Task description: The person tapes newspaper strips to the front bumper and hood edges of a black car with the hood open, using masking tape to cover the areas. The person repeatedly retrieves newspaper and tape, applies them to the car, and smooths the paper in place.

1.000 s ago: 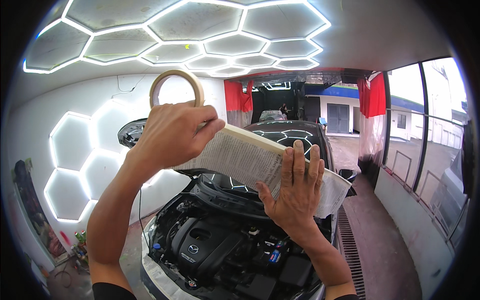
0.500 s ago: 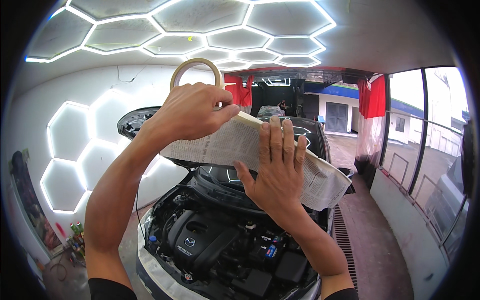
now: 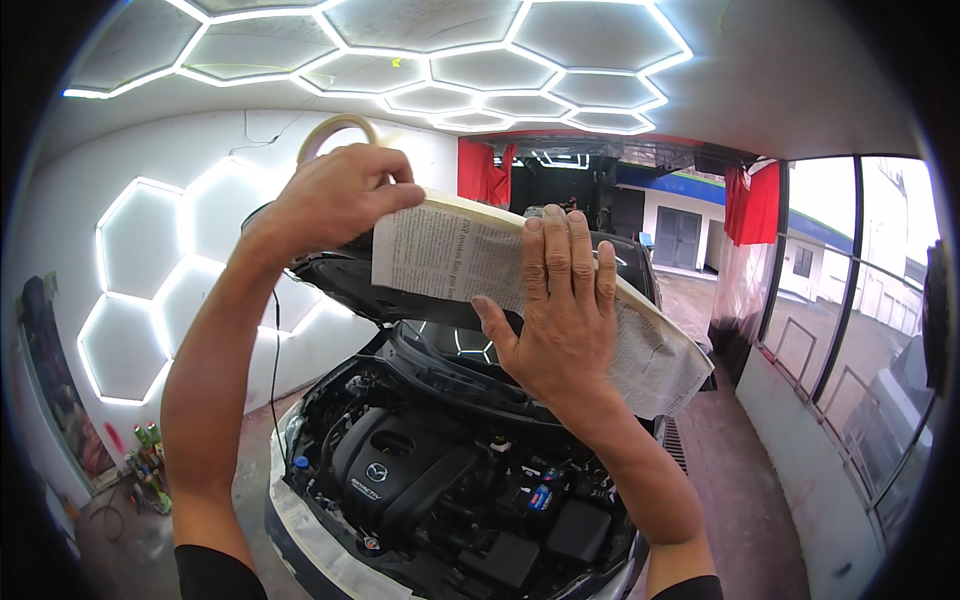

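A strip of newspaper [image 3: 440,252] hangs along the edge of the raised car hood [image 3: 345,285], with pale masking tape along its top. Above the paper's left end, my left hand [image 3: 345,195] is closed on a roll of masking tape [image 3: 338,122]; its thumb and fingers pinch close to the taped edge. My right hand [image 3: 560,300] lies flat against the newspaper with fingers stretched upward, their tips at the taped top edge. Part of the paper is hidden behind this hand.
Below my hands lies the exposed engine bay [image 3: 430,470], its front edge covered in pale sheeting. A dark cord [image 3: 277,370] hangs at the left. Cans and bottles [image 3: 148,470] stand on the floor by the left wall. Windows line the low right wall [image 3: 800,450].
My left hand and the tape roll have moved left, and the newspaper's left end now shows. My right hand has stayed flat on the paper.
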### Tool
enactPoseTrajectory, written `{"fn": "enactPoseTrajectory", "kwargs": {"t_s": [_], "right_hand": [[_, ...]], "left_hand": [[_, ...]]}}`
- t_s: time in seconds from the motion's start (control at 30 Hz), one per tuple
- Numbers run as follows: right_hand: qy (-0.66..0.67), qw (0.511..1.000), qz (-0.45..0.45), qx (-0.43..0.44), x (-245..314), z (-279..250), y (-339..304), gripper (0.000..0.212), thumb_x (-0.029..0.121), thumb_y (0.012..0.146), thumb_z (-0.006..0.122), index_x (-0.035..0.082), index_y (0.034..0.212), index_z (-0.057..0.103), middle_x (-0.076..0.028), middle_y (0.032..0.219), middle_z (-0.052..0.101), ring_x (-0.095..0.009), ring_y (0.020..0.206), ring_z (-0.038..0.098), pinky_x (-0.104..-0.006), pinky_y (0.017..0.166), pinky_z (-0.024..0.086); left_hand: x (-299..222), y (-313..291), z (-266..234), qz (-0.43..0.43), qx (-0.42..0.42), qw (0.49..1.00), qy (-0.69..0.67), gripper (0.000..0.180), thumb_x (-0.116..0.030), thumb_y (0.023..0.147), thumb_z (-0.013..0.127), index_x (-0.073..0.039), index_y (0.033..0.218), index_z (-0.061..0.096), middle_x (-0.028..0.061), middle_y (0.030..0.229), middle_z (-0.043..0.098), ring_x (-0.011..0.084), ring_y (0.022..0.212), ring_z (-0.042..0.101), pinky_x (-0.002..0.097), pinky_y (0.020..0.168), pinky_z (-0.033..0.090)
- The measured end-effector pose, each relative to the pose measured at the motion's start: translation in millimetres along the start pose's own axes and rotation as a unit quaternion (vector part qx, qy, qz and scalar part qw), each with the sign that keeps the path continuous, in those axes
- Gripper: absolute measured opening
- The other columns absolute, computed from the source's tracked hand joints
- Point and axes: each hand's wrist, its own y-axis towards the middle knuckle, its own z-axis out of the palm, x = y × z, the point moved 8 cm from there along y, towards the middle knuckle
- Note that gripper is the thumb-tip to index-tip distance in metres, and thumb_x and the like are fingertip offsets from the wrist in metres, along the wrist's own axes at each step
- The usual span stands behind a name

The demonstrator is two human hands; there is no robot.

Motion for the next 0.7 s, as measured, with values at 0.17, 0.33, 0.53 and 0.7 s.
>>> {"fn": "enactPoseTrajectory", "kwargs": {"t_s": [0.17,0.33,0.53,0.7], "right_hand": [[-0.018,1.0,-0.005,0.011,4,-2,3,0.097,0.064,0.103,0.066,0.002,0.171,0.036,-0.019,0.175,0.035,-0.038,0.167,0.026,-0.0585,0.138,0.018],[-0.046,0.999,-0.022,0.02,8,-3,6,0.097,0.063,0.103,0.067,0.003,0.172,0.035,-0.018,0.174,0.036,-0.039,0.166,0.027,-0.0588,0.138,0.02],[-0.064,0.997,-0.03,0.026,11,-3,9,0.097,0.063,0.102,0.068,0.004,0.172,0.035,-0.018,0.174,0.037,-0.039,0.166,0.027,-0.059,0.137,0.022],[-0.072,0.996,-0.031,0.039,17,-4,14,0.096,0.061,0.103,0.069,0.003,0.171,0.036,-0.019,0.173,0.038,-0.04,0.166,0.028,-0.0597,0.136,0.023]], "left_hand": [[34,-9,7,0.01,-0.007,0.987,-0.157,0.044,-0.036,0.112,0.068,0.007,0.114,0.079,0.0111,0.092,0.076,0.0177,0.09,0.068,0.0365,0.088,0.055],[48,2,32,-0.006,-0.022,0.987,-0.158,0.041,-0.033,0.113,0.067,0.006,0.115,0.079,0.0105,0.097,0.078,0.0165,0.096,0.069,0.0347,0.092,0.053],[54,2,40,-0.01,-0.067,0.988,-0.141,0.041,-0.034,0.109,0.069,0.006,0.111,0.08,0.015,0.094,0.078,0.0211,0.094,0.07,0.0398,0.091,0.054],[52,0,38,-0.027,-0.061,0.99,-0.122,0.047,-0.046,0.104,0.069,-0.001,0.109,0.081,0.0169,0.095,0.079,0.0307,0.092,0.076,0.0462,0.086,0.054]]}}
